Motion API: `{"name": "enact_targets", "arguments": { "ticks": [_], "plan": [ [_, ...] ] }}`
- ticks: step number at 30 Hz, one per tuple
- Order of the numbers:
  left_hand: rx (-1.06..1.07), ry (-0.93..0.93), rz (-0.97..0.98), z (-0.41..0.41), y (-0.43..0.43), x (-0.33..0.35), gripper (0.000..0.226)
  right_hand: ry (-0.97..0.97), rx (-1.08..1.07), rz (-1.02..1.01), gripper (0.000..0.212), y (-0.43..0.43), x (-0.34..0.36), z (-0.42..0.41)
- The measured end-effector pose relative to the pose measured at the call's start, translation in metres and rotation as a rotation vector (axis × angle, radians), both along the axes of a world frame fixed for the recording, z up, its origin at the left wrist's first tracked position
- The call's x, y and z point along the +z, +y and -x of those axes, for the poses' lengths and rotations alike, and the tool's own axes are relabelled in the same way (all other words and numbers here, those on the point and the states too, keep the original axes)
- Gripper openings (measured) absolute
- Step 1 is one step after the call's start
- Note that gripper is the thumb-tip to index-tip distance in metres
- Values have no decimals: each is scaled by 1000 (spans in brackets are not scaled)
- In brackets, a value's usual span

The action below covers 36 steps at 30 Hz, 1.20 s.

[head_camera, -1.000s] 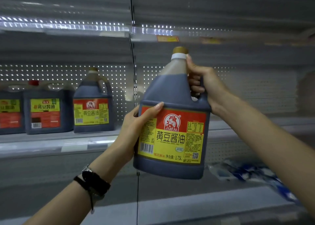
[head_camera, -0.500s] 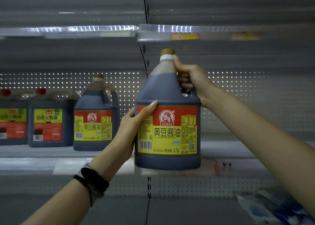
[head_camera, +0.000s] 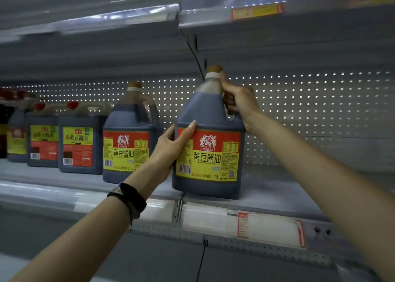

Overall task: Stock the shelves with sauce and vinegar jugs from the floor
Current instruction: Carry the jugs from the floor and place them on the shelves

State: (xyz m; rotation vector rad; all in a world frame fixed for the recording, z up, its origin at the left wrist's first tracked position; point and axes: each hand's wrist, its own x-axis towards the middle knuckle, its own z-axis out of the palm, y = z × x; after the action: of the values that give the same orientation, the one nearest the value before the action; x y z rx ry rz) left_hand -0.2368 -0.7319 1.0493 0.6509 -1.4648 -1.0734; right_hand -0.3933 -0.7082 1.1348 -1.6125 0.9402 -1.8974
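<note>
- Head view: you have the soy sauce jug upright at the middle shelf, just right of a matching jug. Its base is at the shelf's front part (whether its full weight is down yet, this angle does not show).
- Your right hand is wrapped round the moulded handle behind the neck. The fingers curl through the loop and the thumb reaches up by the white collar under the cap.
- Your left hand lies flat against the jug's left side, with one straight finger along the front corner of the label. It steadies the jug and grips nothing.
- Handling, as a judgement: the jug is dark with liquid nearly to the shoulder, so expect it to be heavy and to slosh if tipped. The plastic walls look stiff but smooth, and the glossy label gives a flat palm little bite.
- Carry it by the handle, with the other hand on the side or under the base.
- Further left stand square red-capped jugs, apart from yours. A pegboard back panel shows behind the shelf to the right.
</note>
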Motion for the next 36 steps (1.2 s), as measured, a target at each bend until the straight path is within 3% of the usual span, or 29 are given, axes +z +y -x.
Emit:
{"name": "enact_targets", "arguments": {
  "ticks": [3,13,19,24,26,29,33,36],
  "plan": [
    [28,-1,-21,8,-13,-10,31,28,-30,-9,47,-16,-7,4],
    [28,-38,26,12,-22,-26,36,82,-85,-37,43,-33,-10,7],
    [-51,-89,11,5,-13,-37,19,78,-60,-8,21,-26,-31,10],
    [-69,-299,78,-9,-9,-40,42,103,-57,-47,14,-14,-56,12],
    [-28,-503,119,-19,-8,-43,52,203,-54,-108,24,-5,-68,15],
    [86,-779,211,-30,-10,-49,47,406,-4,-247,58,11,-82,23],
    [116,-817,250,-31,-12,-50,41,619,-30,-397,113,22,-97,21],
    [115,-811,258,-31,-16,-50,44,707,-132,-504,125,23,-104,15]
  ]
}}
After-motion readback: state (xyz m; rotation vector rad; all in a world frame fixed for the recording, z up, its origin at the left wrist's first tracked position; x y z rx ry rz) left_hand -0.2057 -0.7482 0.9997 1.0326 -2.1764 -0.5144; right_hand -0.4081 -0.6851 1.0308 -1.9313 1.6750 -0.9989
